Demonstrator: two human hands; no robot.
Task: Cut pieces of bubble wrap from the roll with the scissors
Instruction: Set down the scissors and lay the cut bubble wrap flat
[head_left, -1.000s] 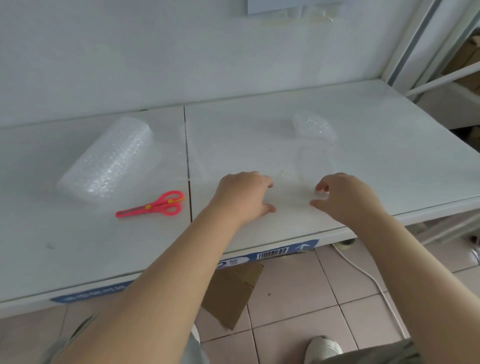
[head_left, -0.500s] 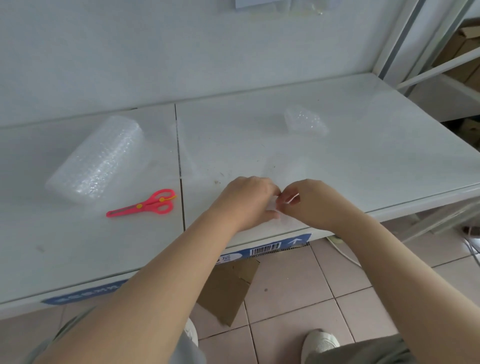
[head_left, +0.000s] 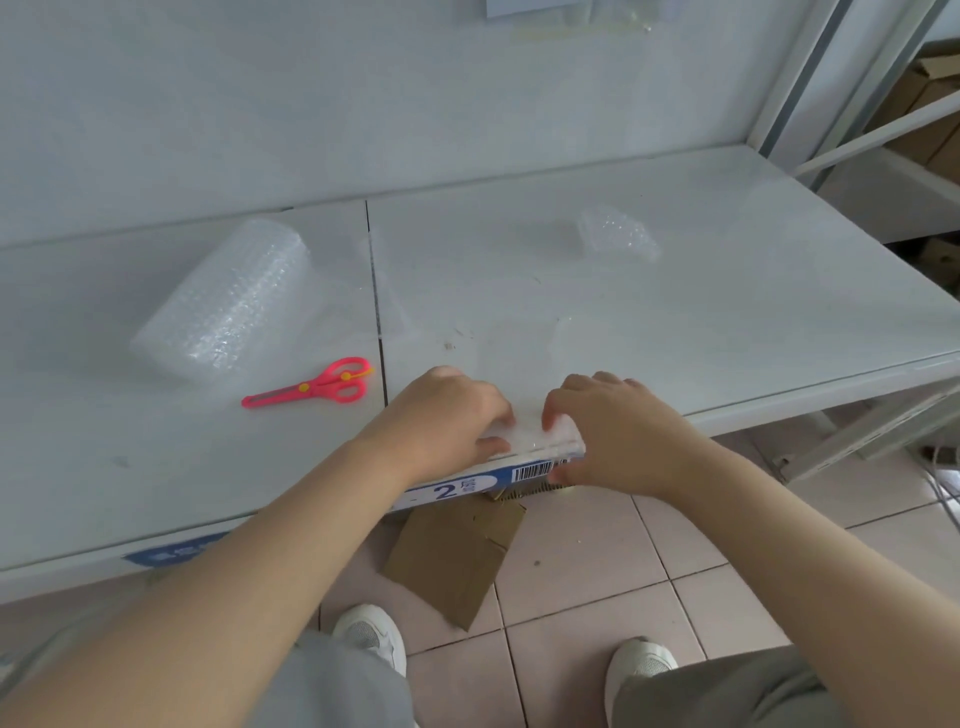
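1. Table (head_left: 727, 312): white, glossy, with the scissors lying on it.
2. Roll (head_left: 228, 306) of bubble wrap: lying on its side just behind and to the left of the scissors, near but apart.
3. Left hand (head_left: 441, 421): to the right of the scissors, nearer the person. The fingers are curled over one end of the cut piece and the thumb is pinched against it.
4. Right hand (head_left: 613, 431): farther right of the scissors. The fingers are curled down on the other end, with the thumb tucked under the table's front edge.
5. Scissors (head_left: 311, 387): pink, blades closed, untouched.
6. Folded piece (head_left: 615, 234): set well apart, behind and far right of the scissors.
7. Cut piece (head_left: 524, 434): held between both hands, right of the scissors.

Handling note (a judgement): the cut piece appears to be being folded. The edges are best matched before the crease is pressed. Even pressure is advised, and the piece should be drawn inward so it cannot slip off the front edge.
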